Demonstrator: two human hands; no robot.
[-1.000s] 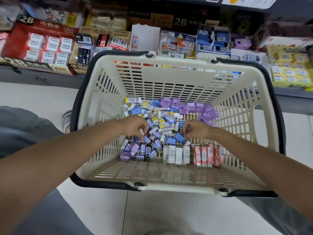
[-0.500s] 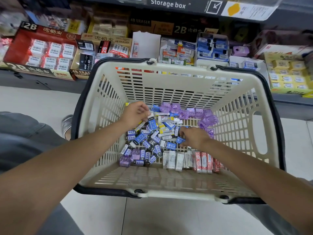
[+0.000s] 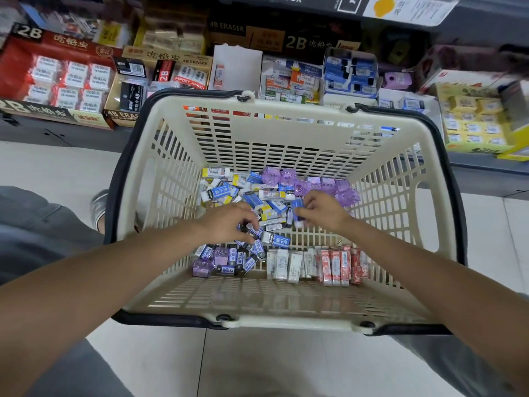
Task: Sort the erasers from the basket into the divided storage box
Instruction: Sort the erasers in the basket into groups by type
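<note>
The left hand (image 3: 229,224) has dropped back to mid-pile, while the right hand (image 3: 322,210) has lifted a blue eraser (image 3: 296,209).

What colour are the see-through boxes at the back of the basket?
Purple. The see-through boxes show best in the head view, at the far side of the basket.

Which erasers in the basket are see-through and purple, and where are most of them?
The clear purple erasers sit mostly along the far side of the basket, behind the right hand. They look glassy; the other erasers wear blue, white or red paper wrappers.
</note>
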